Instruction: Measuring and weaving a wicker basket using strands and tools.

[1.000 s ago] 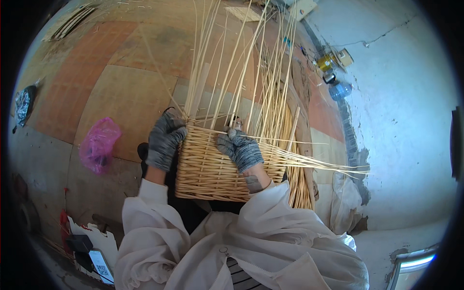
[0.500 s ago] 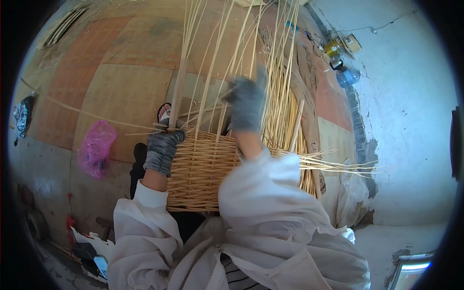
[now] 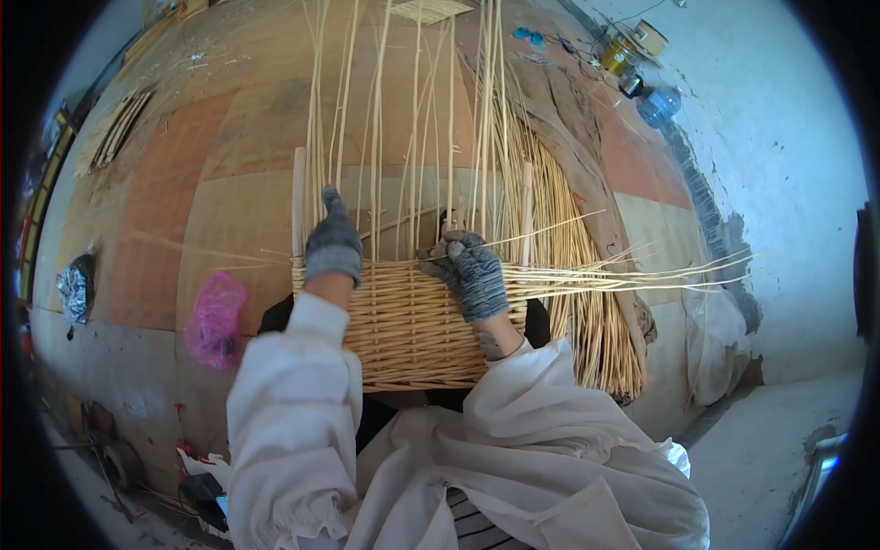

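Note:
A woven wicker basket panel (image 3: pixel 412 335) stands upright before my lap, with tall willow stakes (image 3: pixel 377 137) rising from its top edge. Near the left end, my gloved left hand (image 3: pixel 334 246) rests at that edge, one digit stretched upward and the others partly hidden. My gloved right hand (image 3: pixel 469 275) is closed at the edge further right, its fingertips pinching a thin willow rod (image 3: pixel 550 226) that slants away to the right. Loose rod ends (image 3: pixel 660 275) stick out past the panel's right side. Wooden posts (image 3: pixel 299 202) stand at both ends.
A large bundle of willow rods (image 3: pixel 587 312) lies right of the panel on brown cloth. Left on the floor are a pink plastic bag (image 3: pixel 216 321) and a silvery bag (image 3: pixel 76 289). A blue water bottle (image 3: pixel 659 107) and a kettle (image 3: pixel 632 86) stand by the right wall.
My right hand has come down from among the stakes to the panel's top edge. My left hand has lifted off the left post, and a digit now points up. The view has shifted.

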Action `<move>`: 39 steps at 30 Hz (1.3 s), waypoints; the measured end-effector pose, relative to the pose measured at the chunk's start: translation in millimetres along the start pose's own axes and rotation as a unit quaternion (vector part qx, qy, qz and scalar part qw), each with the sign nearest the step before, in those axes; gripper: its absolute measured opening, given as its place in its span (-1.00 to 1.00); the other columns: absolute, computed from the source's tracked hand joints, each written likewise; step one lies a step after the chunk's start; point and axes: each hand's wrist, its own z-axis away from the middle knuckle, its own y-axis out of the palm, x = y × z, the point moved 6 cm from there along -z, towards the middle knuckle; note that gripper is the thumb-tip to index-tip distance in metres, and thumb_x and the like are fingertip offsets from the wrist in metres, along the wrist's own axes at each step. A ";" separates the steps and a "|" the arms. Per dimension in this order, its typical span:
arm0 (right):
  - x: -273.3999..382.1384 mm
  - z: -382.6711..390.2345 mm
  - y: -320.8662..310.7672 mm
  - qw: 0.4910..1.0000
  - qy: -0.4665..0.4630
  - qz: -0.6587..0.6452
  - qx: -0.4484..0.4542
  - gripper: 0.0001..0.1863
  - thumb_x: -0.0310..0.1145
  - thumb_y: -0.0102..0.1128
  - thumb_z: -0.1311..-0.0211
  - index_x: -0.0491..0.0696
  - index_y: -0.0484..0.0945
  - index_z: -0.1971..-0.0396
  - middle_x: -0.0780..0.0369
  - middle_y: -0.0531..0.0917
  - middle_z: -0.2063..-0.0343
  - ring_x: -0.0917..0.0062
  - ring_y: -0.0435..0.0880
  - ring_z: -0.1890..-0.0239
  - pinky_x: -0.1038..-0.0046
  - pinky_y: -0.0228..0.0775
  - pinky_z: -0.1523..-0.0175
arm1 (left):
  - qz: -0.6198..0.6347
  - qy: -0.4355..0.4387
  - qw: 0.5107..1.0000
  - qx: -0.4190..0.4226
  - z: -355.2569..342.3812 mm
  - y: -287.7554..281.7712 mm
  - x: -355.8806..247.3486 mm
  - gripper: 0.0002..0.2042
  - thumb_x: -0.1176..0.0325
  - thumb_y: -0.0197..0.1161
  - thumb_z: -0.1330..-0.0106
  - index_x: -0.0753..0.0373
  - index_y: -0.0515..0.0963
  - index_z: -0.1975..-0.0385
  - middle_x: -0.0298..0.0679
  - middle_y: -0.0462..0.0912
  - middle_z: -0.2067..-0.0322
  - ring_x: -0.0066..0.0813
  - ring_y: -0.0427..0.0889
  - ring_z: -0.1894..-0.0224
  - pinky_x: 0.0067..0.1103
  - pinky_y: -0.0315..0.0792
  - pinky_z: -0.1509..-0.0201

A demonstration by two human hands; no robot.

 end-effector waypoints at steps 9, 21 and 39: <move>18.8 -15.5 -7.8 0.975 0.044 0.218 -0.011 -0.80 -0.45 0.01 -0.17 -0.16 0.46 0.21 0.16 0.55 0.32 0.45 0.55 0.24 0.43 0.42 0.11 | 0.443 0.108 0.890 -0.014 37.0 12.8 -7.6 -0.39 0.15 0.05 -0.21 0.23 0.04 -0.22 0.08 0.46 0.08 -0.12 0.52 0.10 -0.40 0.36 0.03; 61.7 5.8 -30.9 0.963 -0.162 0.172 -0.128 -0.56 -0.48 -0.01 -0.13 -0.14 0.23 -0.05 0.19 0.47 0.39 0.53 0.49 0.37 0.55 0.42 0.33 | -0.055 0.183 0.965 -0.178 63.0 34.4 -20.8 -0.32 -0.01 0.12 -0.09 0.15 0.11 -0.19 -0.09 0.56 0.23 -0.11 0.50 0.12 -0.33 0.28 -0.03; 103.3 56.9 7.2 0.805 -0.276 0.499 -0.164 -0.68 -0.49 0.10 -0.10 -0.07 0.40 0.10 0.22 0.51 0.35 0.63 0.47 0.45 0.63 0.36 0.34 | 0.181 0.474 0.845 -0.170 142.4 39.5 -30.6 -0.58 0.10 0.25 -0.04 0.11 0.46 0.10 -0.11 0.48 0.19 -0.19 0.44 0.12 -0.29 0.21 -0.11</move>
